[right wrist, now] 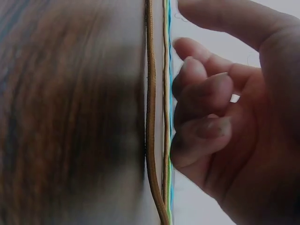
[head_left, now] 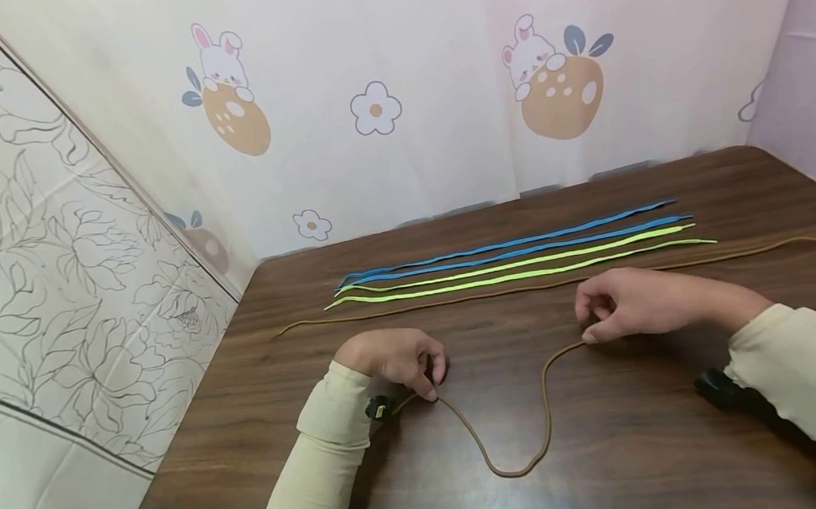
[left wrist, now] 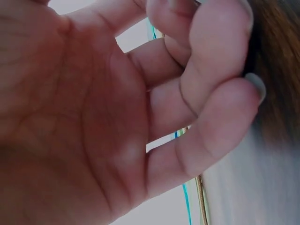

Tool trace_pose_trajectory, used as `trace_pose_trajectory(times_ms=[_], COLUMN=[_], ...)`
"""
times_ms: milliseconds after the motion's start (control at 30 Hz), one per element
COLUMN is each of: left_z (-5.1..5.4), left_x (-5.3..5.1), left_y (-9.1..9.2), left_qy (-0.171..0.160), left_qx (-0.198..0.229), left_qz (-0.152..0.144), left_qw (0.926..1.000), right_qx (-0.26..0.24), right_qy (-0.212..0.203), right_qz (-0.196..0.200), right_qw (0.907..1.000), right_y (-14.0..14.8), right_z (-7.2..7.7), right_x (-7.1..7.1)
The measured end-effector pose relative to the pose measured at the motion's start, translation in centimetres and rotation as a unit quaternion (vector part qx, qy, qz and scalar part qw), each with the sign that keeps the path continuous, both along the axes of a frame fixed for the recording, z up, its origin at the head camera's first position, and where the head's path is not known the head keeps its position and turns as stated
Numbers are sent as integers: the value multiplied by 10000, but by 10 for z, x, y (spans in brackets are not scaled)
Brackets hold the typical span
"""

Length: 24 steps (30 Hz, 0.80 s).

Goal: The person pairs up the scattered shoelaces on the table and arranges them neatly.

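In the head view a brown shoelace (head_left: 516, 474) runs over the dark table, sagging in a loop between the two hands. My left hand (head_left: 398, 357) pinches it between thumb and fingertips; in the left wrist view the other fingers (left wrist: 220, 122) are curled and the pinch itself is out of sight. My right hand (head_left: 642, 300) is bent low over the lace, its thumb tip at the lace. In the right wrist view a gap parts thumb and curled fingers (right wrist: 206, 93), and the lace (right wrist: 151, 93) passes just below; whether the hand grips it is unclear.
Behind the hands lie a second brown shoelace (head_left: 448, 302), two yellow-green laces (head_left: 510, 277) and two blue laces (head_left: 522, 241), roughly parallel. The wooden table (head_left: 263, 426) meets a printed cloth (head_left: 427, 37) at the back and a flower-patterned panel (head_left: 77, 256) at left.
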<state>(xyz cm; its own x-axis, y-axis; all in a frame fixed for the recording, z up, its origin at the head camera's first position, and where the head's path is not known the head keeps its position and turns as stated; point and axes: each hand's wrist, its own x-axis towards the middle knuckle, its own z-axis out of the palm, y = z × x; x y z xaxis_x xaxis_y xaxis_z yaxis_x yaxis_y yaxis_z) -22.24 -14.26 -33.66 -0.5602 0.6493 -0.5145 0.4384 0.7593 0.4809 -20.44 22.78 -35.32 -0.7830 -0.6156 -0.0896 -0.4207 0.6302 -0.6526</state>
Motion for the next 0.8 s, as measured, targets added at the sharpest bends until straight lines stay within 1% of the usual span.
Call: trace_pose_trajectory(times_ms=[133,367,533,800], left_z=[0,1,2,-1], left_x=[1,1,1,-1], left_y=[2,3,1,-3], left_qy=[144,280,252,55], left_qx=[-60,-190,-143,-5], left_qz=[55,187,227,292], left_qw=[9999,9993,9993,9996], right_qx=[257,406,446,568], right_qy=[-195,-243,-259,-135], right_qz=[116,43,12,-40], right_qw=[9994,9989,9987,9983], right_y=[2,4,4,3], right_z=[-1,-2,-2,-2], right_x=[1,0,-1,-2])
